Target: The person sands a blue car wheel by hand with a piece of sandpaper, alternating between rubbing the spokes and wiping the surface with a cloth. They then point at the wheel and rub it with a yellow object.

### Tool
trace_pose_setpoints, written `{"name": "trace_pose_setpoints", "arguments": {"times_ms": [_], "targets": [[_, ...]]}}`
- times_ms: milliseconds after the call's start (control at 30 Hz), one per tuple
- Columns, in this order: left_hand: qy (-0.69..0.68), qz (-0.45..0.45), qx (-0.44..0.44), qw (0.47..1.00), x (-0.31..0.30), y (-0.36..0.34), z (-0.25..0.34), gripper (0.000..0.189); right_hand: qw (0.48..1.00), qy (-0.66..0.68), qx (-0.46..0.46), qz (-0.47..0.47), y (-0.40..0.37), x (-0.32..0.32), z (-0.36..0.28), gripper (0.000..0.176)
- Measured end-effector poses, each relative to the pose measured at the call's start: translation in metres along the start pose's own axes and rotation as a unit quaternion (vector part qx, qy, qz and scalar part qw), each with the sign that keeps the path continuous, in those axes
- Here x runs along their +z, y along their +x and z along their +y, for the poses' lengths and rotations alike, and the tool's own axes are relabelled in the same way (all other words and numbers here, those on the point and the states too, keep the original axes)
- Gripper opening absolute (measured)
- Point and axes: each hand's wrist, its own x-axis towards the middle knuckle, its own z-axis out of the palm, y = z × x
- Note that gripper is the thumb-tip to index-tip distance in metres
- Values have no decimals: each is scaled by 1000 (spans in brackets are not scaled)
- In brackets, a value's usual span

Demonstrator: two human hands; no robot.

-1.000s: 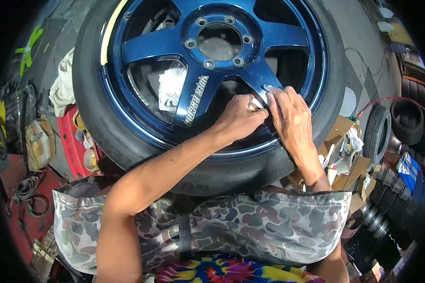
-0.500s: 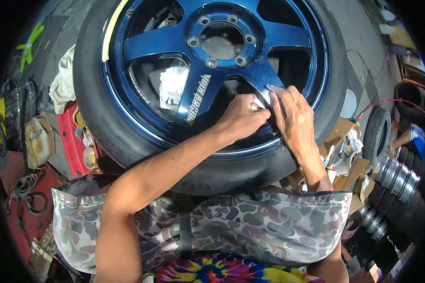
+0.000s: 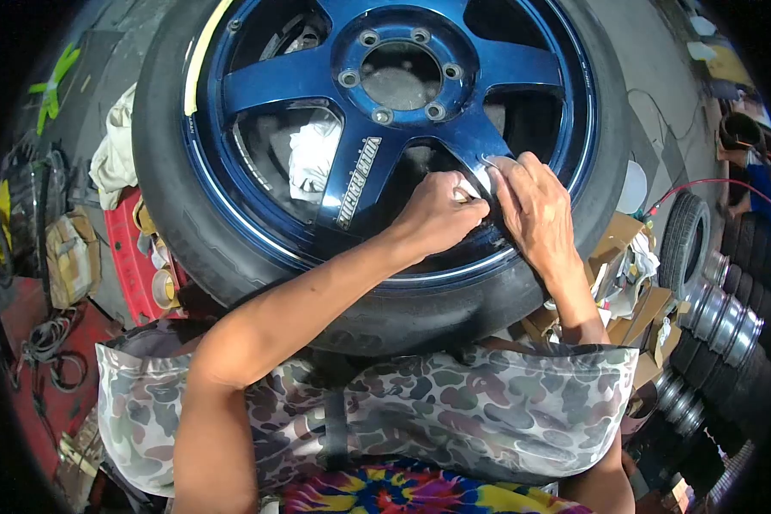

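Observation:
A dark blue six-spoke wheel (image 3: 274, 84) with a black tire (image 3: 170, 163) around it lies face up in front of me. My left hand (image 3: 441, 212) is over the lower right spoke, thumb and fingertips pinched on a small pale strip (image 3: 466, 186). Across from it, my right hand (image 3: 535, 201) bends over the same spoke, its fingertips pressed down close to the strip; anything under them is hidden. White-outlined lettering (image 3: 360, 180) runs along the lower left spoke. A length of yellow tape (image 3: 203, 64) sticks to the rim at the upper left.
A red tray (image 3: 133, 257) with tape rolls stands at the left beside a white cloth (image 3: 118, 154). Cardboard boxes (image 3: 638, 317), a loose tire (image 3: 684, 244) and silver wheels (image 3: 724, 315) crowd the right. A red hose (image 3: 711, 182) crosses the floor there; part of another person shows behind it.
Both my hands stay at the same spoke with almost no visible shift. At the far right, the other person has moved farther up in the view.

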Motion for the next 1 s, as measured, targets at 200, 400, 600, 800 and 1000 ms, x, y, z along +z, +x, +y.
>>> {"name": "trace_pose_setpoints", "arguments": {"times_ms": [200, 400, 600, 800, 1000], "targets": [[10, -2, -1, 1000, -1, 0, -2, 16, 999, 6, -3, -31, -1, -3, 2, 18], [-2, 16, 2, 1000, 0, -1, -3, 26, 998, 35, -6, -55, -3, -4, 0, 16], [-12, 4, 3, 1000, 0, -2, -1, 17, 997, 53, -7, -52, -5, -4, 0, 20], [-11, 6, -19, 1000, -2, -3, 3, 27, 1000, -6, 18, -19, -10, -5, -7, 17], [12, -8, -8, 1000, -3, -3, 5, 18, 999, -44, -7, 0, -4, 1, -3, 23]]}}
